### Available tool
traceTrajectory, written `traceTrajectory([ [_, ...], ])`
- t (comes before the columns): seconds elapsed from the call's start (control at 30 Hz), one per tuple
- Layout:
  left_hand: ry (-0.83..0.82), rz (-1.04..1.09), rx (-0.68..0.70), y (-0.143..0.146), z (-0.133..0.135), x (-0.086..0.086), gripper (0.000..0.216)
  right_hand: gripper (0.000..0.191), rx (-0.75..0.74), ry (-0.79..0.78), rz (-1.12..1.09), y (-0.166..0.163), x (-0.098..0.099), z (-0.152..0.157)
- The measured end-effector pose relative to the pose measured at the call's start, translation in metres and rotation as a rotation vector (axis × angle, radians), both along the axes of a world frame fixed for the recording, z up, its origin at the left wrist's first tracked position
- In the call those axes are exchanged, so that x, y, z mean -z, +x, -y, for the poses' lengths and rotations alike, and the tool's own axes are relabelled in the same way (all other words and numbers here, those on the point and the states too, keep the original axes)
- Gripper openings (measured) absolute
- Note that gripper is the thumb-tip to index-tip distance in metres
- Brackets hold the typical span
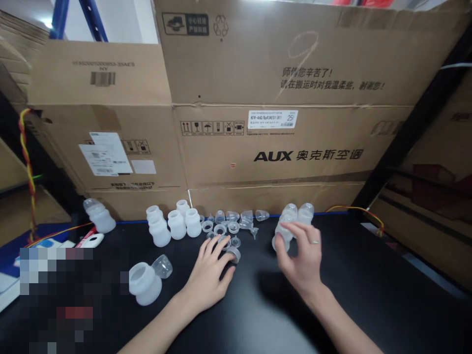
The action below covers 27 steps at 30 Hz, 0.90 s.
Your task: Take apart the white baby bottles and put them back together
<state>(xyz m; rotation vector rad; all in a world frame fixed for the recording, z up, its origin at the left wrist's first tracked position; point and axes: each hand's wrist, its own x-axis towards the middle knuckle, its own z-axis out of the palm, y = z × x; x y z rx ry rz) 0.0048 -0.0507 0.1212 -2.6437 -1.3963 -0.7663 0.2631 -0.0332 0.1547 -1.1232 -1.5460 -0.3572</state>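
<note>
My left hand [210,270] lies on the black table [368,295], fingers curled over a small clear plastic cap [233,253] at the near edge of a heap of clear caps and funnels [232,223]. My right hand [300,258], with a ring on one finger, is closed around a frosted white plastic bottle [282,230], one of a small cluster with two more bottles [299,212] behind it.
Several frosted bottles [173,223] stand left of the heap. One bottle with a clear cap [147,281] lies near my left forearm, another [99,215] stands far left. Big cardboard boxes [273,142] wall the table's back edge. Red-yellow wires [27,162] hang at left.
</note>
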Motion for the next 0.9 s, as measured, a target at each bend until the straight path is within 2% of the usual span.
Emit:
traceTrajectory([
  [0.1,-0.033,0.032,-0.003,0.002,0.0,-0.001,0.013,0.019,-0.304,-0.262,0.03,-0.018,0.012,0.008],
  [0.17,-0.03,0.057,-0.011,0.003,0.0,-0.002,0.008,0.023,-0.365,-0.461,0.079,-0.029,0.023,0.01],
  [0.23,-0.013,0.086,-0.022,0.004,0.0,-0.002,0.008,0.031,-0.349,-0.555,0.16,-0.037,0.035,0.007],
  [0.37,0.025,0.133,-0.03,0.006,0.0,-0.002,0.015,0.052,-0.242,-0.55,0.315,-0.041,0.05,-0.01],
  [0.47,0.036,0.169,-0.027,0.006,0.0,-0.001,0.017,0.058,-0.142,-0.568,0.349,-0.039,0.054,-0.022],
  [0.53,0.017,0.205,-0.022,0.005,0.0,0.001,0.017,0.058,-0.114,-0.566,0.367,-0.037,0.055,-0.026],
  [0.67,-0.068,0.355,-0.019,0.003,0.0,0.004,0.012,0.054,-0.154,-0.533,0.387,-0.036,0.054,-0.024],
  [0.8,-0.131,0.498,0.007,0.002,0.0,0.006,0.041,0.051,-0.166,-0.535,0.344,-0.035,0.054,-0.021],
  [0.9,-0.102,0.519,0.01,0.002,0.0,0.004,0.038,0.048,-0.155,-0.541,0.3,-0.033,0.055,-0.021],
])
